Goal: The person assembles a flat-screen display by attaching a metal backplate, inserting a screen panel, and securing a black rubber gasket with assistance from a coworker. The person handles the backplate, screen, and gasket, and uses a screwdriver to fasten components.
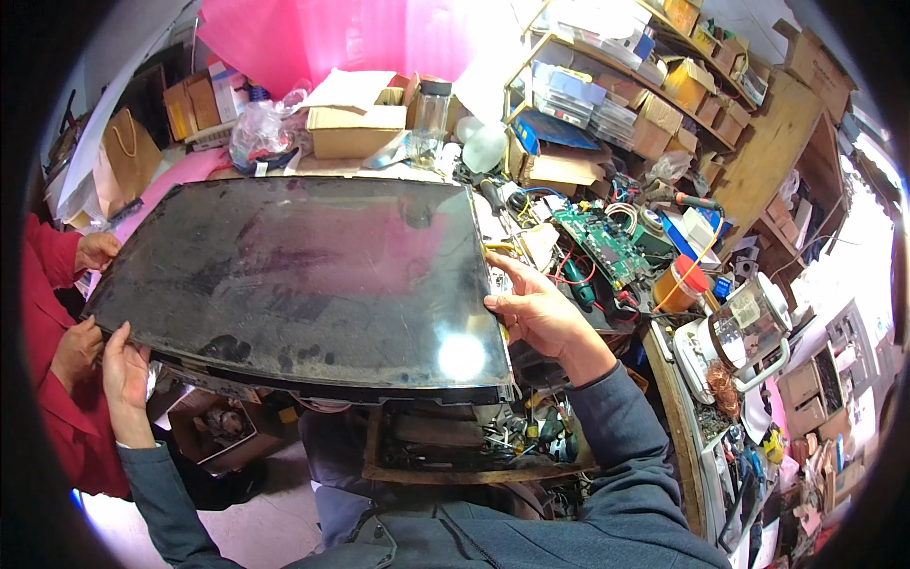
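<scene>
A large, dark, dusty flat screen panel (284, 303) lies face up in front of me and reflects pink and a bright light. Its near left corner is in my left hand (126, 379), thumb on top and the other fingers underneath, mostly hidden. At the right edge, my right hand (542, 308) grips the panel with thumb and forefinger; the remaining fingers are partly out of sight. A co-worker in red sleeves (71, 417) holds the left side too, one hand (76, 356) close beside my left hand and the other hand (97, 251) farther back.
Right of the panel, a green circuit board (611, 248), wires and an orange jar with a red lid (679, 284) crowd the bench. A blender-like jug (754, 322) stands farther right. Below the panel is an open tool drawer (474, 471). Cardboard boxes (355, 133) stand behind.
</scene>
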`<state>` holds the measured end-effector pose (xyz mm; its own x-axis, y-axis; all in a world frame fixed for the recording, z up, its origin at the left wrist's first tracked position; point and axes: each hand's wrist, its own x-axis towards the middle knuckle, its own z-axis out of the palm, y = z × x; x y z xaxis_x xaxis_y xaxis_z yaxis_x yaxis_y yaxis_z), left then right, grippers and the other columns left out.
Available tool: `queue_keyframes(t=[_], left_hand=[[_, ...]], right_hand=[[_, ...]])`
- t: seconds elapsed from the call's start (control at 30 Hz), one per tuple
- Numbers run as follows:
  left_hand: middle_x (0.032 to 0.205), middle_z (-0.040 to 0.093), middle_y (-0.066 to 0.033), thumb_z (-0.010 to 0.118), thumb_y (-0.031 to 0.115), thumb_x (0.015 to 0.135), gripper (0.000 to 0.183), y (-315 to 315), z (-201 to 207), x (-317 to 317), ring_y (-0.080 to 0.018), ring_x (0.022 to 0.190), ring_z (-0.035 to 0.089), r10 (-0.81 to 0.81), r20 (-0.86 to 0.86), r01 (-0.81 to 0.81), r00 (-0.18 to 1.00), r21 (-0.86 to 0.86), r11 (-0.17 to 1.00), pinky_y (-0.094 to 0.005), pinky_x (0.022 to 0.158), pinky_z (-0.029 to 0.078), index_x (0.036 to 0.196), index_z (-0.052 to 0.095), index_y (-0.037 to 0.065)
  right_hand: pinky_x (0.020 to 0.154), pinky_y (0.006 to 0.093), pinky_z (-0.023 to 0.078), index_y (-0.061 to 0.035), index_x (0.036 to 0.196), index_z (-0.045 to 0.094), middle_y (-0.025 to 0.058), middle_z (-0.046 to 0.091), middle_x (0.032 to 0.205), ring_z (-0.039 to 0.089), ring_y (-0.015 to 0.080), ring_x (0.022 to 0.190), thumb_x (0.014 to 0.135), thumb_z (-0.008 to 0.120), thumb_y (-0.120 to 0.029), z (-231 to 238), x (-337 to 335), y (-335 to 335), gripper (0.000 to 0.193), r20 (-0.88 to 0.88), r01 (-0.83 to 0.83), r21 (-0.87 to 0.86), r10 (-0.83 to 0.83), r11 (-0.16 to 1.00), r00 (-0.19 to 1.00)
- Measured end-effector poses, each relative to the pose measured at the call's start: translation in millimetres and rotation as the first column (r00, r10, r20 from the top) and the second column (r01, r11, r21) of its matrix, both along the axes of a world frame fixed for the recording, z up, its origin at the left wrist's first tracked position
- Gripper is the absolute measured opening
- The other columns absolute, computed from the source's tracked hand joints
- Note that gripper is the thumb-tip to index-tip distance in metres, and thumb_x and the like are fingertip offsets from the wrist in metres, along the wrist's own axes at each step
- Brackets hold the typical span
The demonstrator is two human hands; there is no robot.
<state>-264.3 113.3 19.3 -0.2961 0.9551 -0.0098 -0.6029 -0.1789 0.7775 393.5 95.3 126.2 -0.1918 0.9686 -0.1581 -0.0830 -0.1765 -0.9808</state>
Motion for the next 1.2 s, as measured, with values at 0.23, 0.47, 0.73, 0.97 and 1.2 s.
queue_keyframes(t=[0.23,0.47,0.73,0.97,1.2], left_hand=[[0.125,0.066,-0.0072,0.057,0.011,0.1,0.027,-19.6,3.9,11.5,-0.0213,0.113,0.064,-0.057,-0.054,0.059,0.997,0.034,0.998,-0.0363,0.097,0.055,0.126,0.058,0.004],[0.114,0.068,-0.0123,0.052,0.018,0.103,0.026,-76.5,64.0,116.5,-0.0232,0.103,0.07,-0.171,-0.219,0.163,0.961,-0.055,0.985,-0.0323,0.076,0.064,0.124,0.053,0.004],[0.109,0.066,-0.0043,0.059,0.018,0.1,0.023,-74.2,56.9,123.3,-0.0155,0.097,0.068,-0.149,-0.377,0.153,0.914,-0.021,0.988,-0.0242,0.066,0.057,0.12,0.054,0.008],[0.107,0.068,-0.0036,0.061,0.015,0.097,0.027,-71.3,63.7,113.1,-0.013,0.089,0.068,-0.077,-0.441,0.046,0.894,-0.08,0.996,-0.0247,0.068,0.05,0.122,0.059,0.006],[0.106,0.069,-0.0143,0.06,0.012,0.099,0.012,-75.9,90.7,116.1,-0.0281,0.099,0.071,-0.25,-0.261,0.221,0.932,-0.136,0.966,-0.0227,0.052,0.051,0.108,0.06,0.004]], right_hand=[[0.05,0.0246,0.045,-0.0148,0.159,0.025,-0.0025,0.054,0.086,0.051,0.0065,0.064,0.09,0.063,0.005,-1.4,-5.9,-0.4,0.081,-0.035,0.009,0.019,-0.008,1.0,0.999],[0.057,0.0279,0.056,-0.0141,0.159,0.023,0.004,0.062,0.104,0.061,0.0077,0.073,0.091,0.063,0.004,-2.4,-1.8,-7.6,0.08,-0.053,-0.001,0.067,0.005,0.998,0.999],[0.068,0.0359,0.063,-0.0136,0.157,0.027,0.0063,0.063,0.113,0.067,0.0142,0.083,0.093,0.062,0.002,-5.8,0.8,-1.4,0.075,-0.075,-0.024,0.053,0.028,0.998,0.997],[0.051,0.0266,0.052,-0.0132,0.156,0.032,0.002,0.063,0.09,0.06,0.0093,0.065,0.092,0.064,-0.001,-9.7,-2.8,10.9,0.073,0.02,0.038,0.107,-0.041,0.994,0.999],[0.114,0.0351,0.037,0.0005,0.152,0.038,0.0136,0.04,0.156,0.045,0.0237,0.139,0.084,0.064,0.003,-2.6,-9.4,-6.9,0.073,0.091,0.052,0.226,-0.074,0.973,0.993]])
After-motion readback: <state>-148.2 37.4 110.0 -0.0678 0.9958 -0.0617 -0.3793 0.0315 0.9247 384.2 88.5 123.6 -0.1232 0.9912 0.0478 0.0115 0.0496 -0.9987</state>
